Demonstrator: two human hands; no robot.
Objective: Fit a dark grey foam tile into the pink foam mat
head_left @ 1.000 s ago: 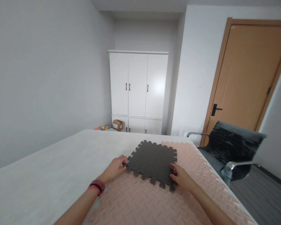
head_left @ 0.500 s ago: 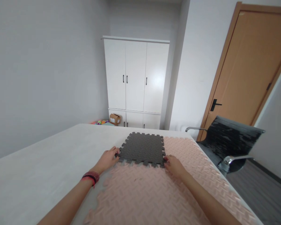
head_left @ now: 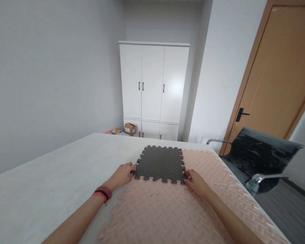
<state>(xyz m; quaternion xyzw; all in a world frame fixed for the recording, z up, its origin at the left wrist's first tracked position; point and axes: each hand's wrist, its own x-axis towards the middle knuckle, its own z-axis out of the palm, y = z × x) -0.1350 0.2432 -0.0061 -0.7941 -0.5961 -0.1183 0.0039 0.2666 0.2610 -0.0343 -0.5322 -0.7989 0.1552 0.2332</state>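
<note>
The dark tile (head_left: 160, 163) has turned squarer, its near corners pinched by 2 hands (head_left: 122, 174) (head_left: 197, 183), some fingertips hidden.

The person's left hand (head_left: 123, 173) pinches the near left corner of a dark grey foam tile (head_left: 160, 162), and the right hand (head_left: 195, 180) pinches the near right corner. Jigsaw teeth line the tile's edges. Pink matting (head_left: 162, 210) spreads on its near and right sides, over a white table (head_left: 66, 162). Reddish bracelets (head_left: 103, 191) circle the left wrist. Beyond stand a white cabinet (head_left: 152, 81) and a cardboard box (head_left: 129, 128); at right, a black chair (head_left: 263, 152) sits before a wooden door (head_left: 277, 74).
</note>
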